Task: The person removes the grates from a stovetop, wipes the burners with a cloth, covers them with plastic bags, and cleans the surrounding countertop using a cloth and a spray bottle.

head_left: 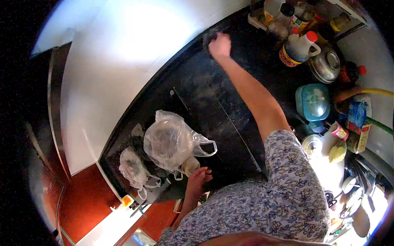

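Observation:
My right hand (222, 46) reaches far across the black countertop (209, 98). Its fingers are closed on a dark scrubbing cloth (209, 42), pressed on the counter near the white wall; the cloth blends into the black surface. Down by the front edge is my left hand (200, 178), its fingers curled together; whatever they hold, if anything, is hidden. Just beyond it stands a small beige jar-like thing (191, 166). A clear plastic bag (167, 139) with something round inside lies beside that, and a smaller knotted plastic bag (133, 167) lies farther left.
At the right stand a teal lidded container (312, 101), a jug with a red cap (298, 50) and a steel pot (325, 63). Several bottles (280, 21) crowd the far right corner. Utensils (361, 192) fill the lower right. A red floor (88, 192) shows past the counter's left end.

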The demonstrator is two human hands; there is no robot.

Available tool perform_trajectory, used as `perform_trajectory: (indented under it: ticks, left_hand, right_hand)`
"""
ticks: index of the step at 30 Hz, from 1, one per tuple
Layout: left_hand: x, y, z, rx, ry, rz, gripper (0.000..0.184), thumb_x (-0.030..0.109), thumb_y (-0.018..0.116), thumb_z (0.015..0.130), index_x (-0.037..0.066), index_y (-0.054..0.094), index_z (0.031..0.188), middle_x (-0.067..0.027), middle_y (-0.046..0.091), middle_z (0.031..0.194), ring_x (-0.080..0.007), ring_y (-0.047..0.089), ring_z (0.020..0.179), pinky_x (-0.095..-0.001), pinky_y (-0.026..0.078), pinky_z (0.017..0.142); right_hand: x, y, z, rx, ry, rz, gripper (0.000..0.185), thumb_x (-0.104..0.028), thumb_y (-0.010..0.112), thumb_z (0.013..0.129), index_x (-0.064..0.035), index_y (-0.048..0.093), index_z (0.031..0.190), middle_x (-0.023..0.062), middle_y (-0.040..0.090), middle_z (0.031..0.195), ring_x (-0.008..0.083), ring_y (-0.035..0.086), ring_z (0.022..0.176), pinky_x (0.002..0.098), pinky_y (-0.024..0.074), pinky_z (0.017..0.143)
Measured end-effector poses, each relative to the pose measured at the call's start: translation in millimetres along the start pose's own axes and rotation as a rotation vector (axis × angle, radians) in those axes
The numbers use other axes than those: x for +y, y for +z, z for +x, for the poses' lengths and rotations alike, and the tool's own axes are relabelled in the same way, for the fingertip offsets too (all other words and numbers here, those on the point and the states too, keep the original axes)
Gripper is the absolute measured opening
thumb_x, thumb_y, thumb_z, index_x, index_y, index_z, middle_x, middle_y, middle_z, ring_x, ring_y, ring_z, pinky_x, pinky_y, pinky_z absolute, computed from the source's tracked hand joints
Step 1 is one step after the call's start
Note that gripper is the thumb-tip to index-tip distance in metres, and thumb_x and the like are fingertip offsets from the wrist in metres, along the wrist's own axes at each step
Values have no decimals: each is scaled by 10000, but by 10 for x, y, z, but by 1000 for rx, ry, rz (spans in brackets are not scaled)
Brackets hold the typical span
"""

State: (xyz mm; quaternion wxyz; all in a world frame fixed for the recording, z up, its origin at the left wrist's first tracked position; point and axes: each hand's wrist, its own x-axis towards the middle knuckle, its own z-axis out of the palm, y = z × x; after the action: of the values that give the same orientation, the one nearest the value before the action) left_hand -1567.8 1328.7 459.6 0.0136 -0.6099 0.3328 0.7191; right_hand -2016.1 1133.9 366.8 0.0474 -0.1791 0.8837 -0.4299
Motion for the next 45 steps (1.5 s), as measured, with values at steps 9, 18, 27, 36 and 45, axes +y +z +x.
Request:
perform_trajectory:
  ticks: [9, 18, 27, 36, 45]
  left_hand:
    - [43, -19, -86, -14, 5, -7, 289, 169, 477, 887, 9, 485, 1127, -112, 562, 1044, -190, 564, 895, -326, 448, 823]
    - [242, 172, -69, -58, 71, 35, 286, 164, 468, 889, 14, 490, 1131, -101, 566, 1032, -171, 559, 887, -298, 443, 808]
    - [28, -166, -103, 0, 74, -91, 277, 166, 462, 890, 6, 499, 1113, -108, 575, 1010, -163, 562, 860, -299, 448, 802]
    - [148, -135, -139, -40, 124, -62, 268, 154, 459, 891, 5, 495, 1112, -107, 572, 999, -170, 565, 866, -293, 452, 790]
    - [-99, -372, -86, -6, 78, -132, 290, 196, 503, 868, 7, 500, 1087, -107, 578, 1000, -201, 565, 882, -321, 475, 762]
  right_hand:
    - [150, 9, 562, 421, 25, -41, 513, -57, 562, 685, 38, 423, 1169, 282, 435, 1082, 373, 507, 929, 398, 450, 811]
    - [-261, 664, -744, 61, -221, 259, 434, 29, 533, 655, 34, 502, 1087, 231, 527, 948, 374, 536, 882, 407, 464, 782]
    - [-167, 277, -109, 297, 191, 174, 233, -36, 550, 683, -13, 547, 914, 176, 498, 987, 366, 540, 831, 439, 454, 723]
    - [-362, 735, -806, 205, -65, 282, 178, -44, 554, 633, -53, 628, 794, 155, 591, 827, 326, 567, 809, 404, 464, 731]
    - [-118, 476, -10, 238, 149, 5, 328, -59, 583, 672, 87, 480, 947, 274, 469, 1024, 358, 559, 828, 380, 482, 733]
